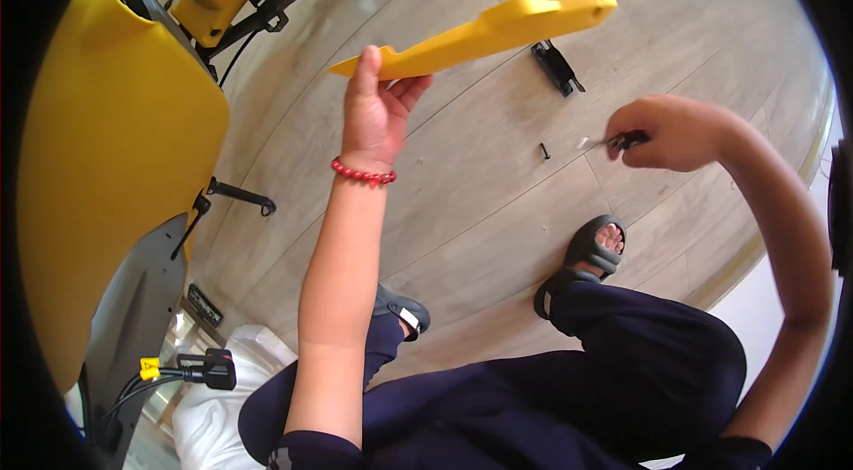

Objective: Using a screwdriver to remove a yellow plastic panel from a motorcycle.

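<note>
My left hand (378, 115), with a red bead bracelet at the wrist, grips the left end of a long yellow plastic panel (480, 35). The thumb lies over its near side and the fingers curl beneath. The panel is raised above the floor and slants up to the right, with a small hole at its far end. In my right hand (680, 132) is a small tool (633, 139) with a black handle and a thin metal tip. Its kind is mostly hidden by the closed fingers. A short black bolt (545, 151) lies left of the tool's tip.
A black bracket-like part (557, 68) lies on the wood-look floor (480, 186). At left stands a vehicle with a large yellow body panel (124, 159), a black stand (242, 195) and a hanging black connector (218, 370). My sandalled feet rest on the floor; white plastic wrapping (213, 412) sits lower left.
</note>
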{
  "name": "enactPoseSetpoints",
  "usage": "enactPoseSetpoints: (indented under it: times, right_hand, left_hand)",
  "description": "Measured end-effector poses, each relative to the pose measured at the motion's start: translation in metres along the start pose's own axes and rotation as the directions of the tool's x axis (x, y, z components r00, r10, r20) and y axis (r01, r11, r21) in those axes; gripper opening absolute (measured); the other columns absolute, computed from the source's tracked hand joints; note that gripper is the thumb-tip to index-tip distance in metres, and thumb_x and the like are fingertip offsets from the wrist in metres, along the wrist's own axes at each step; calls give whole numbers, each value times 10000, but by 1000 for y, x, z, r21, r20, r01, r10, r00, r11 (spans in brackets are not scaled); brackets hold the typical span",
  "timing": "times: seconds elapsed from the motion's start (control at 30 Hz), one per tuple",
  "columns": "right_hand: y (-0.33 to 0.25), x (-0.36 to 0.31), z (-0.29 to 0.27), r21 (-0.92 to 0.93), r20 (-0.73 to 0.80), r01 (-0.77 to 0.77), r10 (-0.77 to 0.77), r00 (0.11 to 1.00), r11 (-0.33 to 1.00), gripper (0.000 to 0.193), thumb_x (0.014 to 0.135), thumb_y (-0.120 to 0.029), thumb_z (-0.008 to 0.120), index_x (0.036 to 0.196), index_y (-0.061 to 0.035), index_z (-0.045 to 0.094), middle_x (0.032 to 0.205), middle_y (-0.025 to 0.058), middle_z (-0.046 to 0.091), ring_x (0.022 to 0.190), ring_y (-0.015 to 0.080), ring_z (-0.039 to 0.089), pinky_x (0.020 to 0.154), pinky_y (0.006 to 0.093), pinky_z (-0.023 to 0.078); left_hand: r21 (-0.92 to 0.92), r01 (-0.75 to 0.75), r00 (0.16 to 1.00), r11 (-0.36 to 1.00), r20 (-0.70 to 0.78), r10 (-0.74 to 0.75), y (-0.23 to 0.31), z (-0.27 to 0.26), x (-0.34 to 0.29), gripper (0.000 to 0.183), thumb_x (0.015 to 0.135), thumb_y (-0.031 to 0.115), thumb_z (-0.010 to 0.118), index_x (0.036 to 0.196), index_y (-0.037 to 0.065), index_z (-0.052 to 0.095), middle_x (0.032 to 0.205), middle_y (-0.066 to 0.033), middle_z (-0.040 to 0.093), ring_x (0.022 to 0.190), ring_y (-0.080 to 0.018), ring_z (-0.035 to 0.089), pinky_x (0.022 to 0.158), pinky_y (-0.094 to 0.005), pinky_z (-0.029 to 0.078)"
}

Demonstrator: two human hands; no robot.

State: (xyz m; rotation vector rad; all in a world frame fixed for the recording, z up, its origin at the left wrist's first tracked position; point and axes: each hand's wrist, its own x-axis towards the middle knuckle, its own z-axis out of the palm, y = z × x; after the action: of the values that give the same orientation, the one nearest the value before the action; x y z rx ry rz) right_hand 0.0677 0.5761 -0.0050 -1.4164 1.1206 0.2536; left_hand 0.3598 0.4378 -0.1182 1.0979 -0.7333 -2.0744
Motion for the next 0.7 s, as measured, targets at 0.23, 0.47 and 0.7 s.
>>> enactPoseSetpoints:
  times: [0.23, 0.47, 0.7]
  right_hand:
    - [94, -14, 52, 705, -710, 400, 595, 378, 586, 258, 893, -143, 569, 1127, -37, 580, 688, -72, 392, 551, 27, 345, 498, 191, 297]
    - [137, 1, 72, 639, -705, 635, 661, 257, 434, 410, 908, -140, 574, 1272, 17, 465, 735, -55, 422, 547, 20, 329, 495, 188, 285]
    - [170, -12, 56, 613, -677, 675, 714, 180, 411, 380, 931, -179, 536, 1267, -9, 487, 887, 19, 542, 546, 34, 331, 503, 195, 303]
  left_hand:
    - [70, 97, 987, 993, 118, -105, -29, 78, 12, 409, 846, 459, 662, 1008, 99, 555, 1036, -78, 604, 996, -240, 601, 937, -410, 489]
    - [132, 97, 970, 986, 211, -124, -48, 111, 25, 385, 858, 432, 654, 1012, 89, 571, 997, -60, 612, 973, -225, 613, 898, -392, 514]
    - [131, 83, 960, 988, 254, -114, -71, 130, 35, 391, 864, 422, 652, 1022, 76, 564, 1003, -64, 605, 989, -243, 610, 895, -406, 519]
